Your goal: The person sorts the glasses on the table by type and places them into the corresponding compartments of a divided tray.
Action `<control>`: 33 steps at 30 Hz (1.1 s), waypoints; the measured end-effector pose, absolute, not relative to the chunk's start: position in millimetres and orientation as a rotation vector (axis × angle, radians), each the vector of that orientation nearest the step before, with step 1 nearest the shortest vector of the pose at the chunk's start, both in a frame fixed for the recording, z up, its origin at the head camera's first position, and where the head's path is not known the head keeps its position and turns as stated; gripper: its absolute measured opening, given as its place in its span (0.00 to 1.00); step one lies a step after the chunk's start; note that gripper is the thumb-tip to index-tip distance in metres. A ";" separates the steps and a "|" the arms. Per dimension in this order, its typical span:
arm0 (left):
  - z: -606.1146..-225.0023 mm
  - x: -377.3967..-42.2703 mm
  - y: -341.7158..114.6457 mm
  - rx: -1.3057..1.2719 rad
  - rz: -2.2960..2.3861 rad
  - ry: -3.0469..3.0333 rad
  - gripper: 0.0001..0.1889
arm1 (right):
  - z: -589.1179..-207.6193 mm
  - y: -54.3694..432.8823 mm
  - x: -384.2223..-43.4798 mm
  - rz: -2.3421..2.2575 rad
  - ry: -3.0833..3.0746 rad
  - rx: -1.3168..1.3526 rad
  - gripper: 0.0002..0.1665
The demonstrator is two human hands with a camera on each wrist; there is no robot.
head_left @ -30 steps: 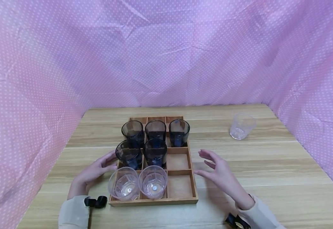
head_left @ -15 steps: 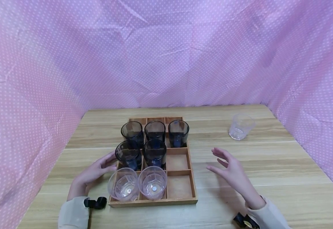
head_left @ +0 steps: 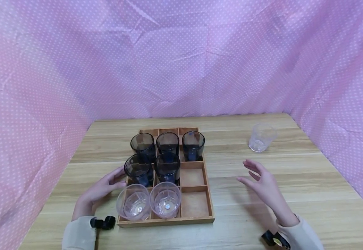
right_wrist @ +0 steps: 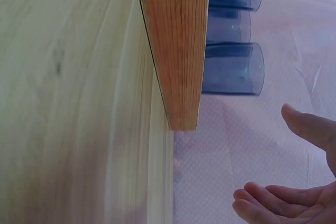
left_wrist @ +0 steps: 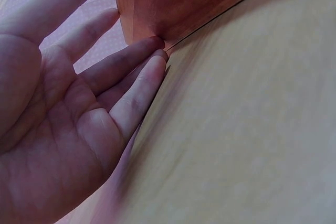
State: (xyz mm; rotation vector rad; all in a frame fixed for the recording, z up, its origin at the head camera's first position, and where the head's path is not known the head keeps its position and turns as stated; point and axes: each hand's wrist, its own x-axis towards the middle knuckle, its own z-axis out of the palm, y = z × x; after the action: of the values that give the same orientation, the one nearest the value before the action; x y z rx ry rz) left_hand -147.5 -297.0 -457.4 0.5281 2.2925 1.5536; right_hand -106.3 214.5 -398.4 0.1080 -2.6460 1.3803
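Note:
A wooden compartment tray [head_left: 197, 220] lies on the table. Several dark tinted cups [head_left: 167, 167] stand in its middle rows, and two clear cups [head_left: 165, 199] fill the left and middle compartments of the front row. My left hand [head_left: 101, 189] rests against the tray's left side; in the left wrist view its fingertips touch the wooden side wall [left_wrist: 157, 3]. Over the table right of the tray, my right hand [head_left: 264, 185] hovers with nothing in it, thumb and fingers apart. Beyond it, one clear cup [head_left: 261, 138] stands alone at the back right.
Bare compartments [head_left: 195, 204] show in the tray's right column, and the far row holds no cups. The wood-grain table [head_left: 297, 173] extends to the right. Pink dotted cloth [head_left: 181, 62] hangs around the back and sides.
My right hand has moved away from the tray's right edge, rightward toward the lone clear cup. My left hand stays at the tray's side. The cups have not moved.

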 end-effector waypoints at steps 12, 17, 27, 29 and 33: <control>-455.6 -146.1 -297.3 0.553 1.542 2.306 0.37 | -400.7 234.8 -114.6 1.305 -2.634 0.033 0.39; -455.7 -146.1 -297.6 0.560 1.527 2.322 0.37 | -400.9 242.4 -117.1 1.315 -2.608 0.016 0.38; -453.9 -145.3 -297.0 0.540 1.526 2.332 0.37 | -399.4 259.7 -130.8 1.275 -2.575 -0.042 0.38; -453.9 -145.4 -296.7 0.532 1.524 2.331 0.37 | -399.7 263.0 -133.2 1.263 -2.577 -0.064 0.39; -453.3 -144.7 -296.4 0.531 1.521 2.325 0.37 | -400.8 269.6 -138.7 1.250 -2.577 -0.112 0.40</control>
State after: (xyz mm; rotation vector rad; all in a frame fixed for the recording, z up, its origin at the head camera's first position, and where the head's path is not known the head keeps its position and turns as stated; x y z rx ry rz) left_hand -144.7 -296.4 -453.3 0.5307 2.3252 1.5207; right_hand -138.7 269.6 -400.8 -0.1118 -2.5772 1.2498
